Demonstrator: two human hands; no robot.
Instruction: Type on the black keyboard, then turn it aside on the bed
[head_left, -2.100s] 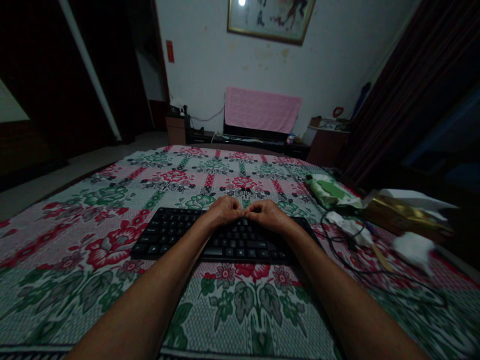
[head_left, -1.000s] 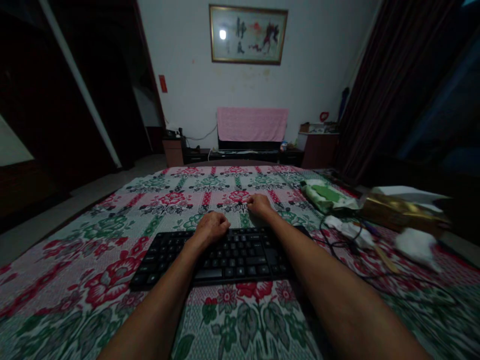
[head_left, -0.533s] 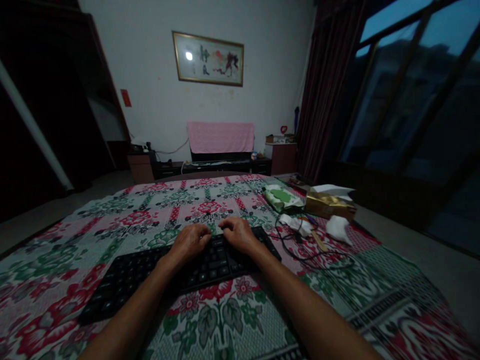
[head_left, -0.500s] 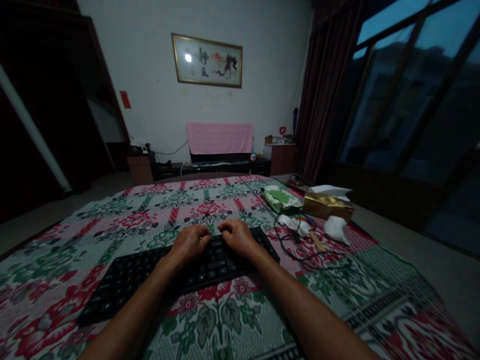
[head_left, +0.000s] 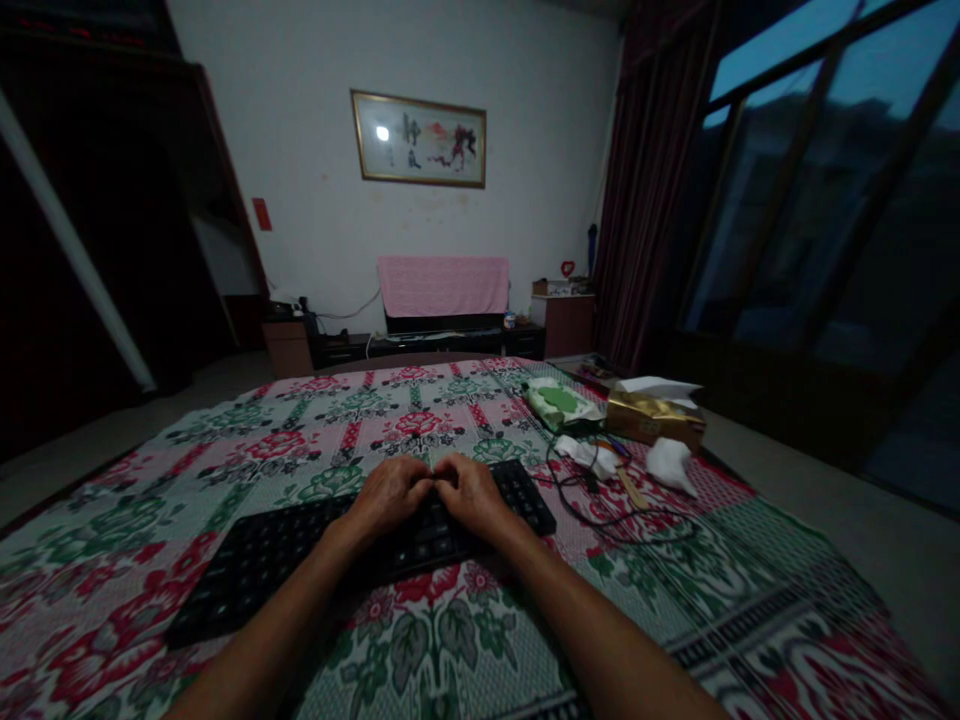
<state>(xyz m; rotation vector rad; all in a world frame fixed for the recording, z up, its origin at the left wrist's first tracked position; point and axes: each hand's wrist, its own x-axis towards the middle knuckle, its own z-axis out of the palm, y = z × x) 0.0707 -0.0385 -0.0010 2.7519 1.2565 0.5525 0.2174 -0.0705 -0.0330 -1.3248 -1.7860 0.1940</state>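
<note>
A black keyboard (head_left: pixel 262 560) lies at a slant on the flowered cloth in front of me. My left hand (head_left: pixel 391 490) is over its far middle edge, fingers bent and thumb drawn in against them. Close beside it, my right hand (head_left: pixel 471 492) is curled the same way, the two sets of fingertips meeting or almost meeting. Whatever lies between the fingertips, if anything, is too small and dark to make out. Both forearms cover part of the keys.
Right of the keyboard lie a looped black cable (head_left: pixel 600 525), crumpled white tissue (head_left: pixel 671 465), and a wooden stick (head_left: pixel 632 488). Behind them are a green-and-white wipes pack (head_left: pixel 562 400) and a gold tissue box (head_left: pixel 654 414). The patterned cloth (head_left: pixel 420 650) covers the table.
My hands have come closer together, their fingertips now meeting or nearly so above the keyboard. The view has tilted slightly upward. The keyboard stays about where it was.
</note>
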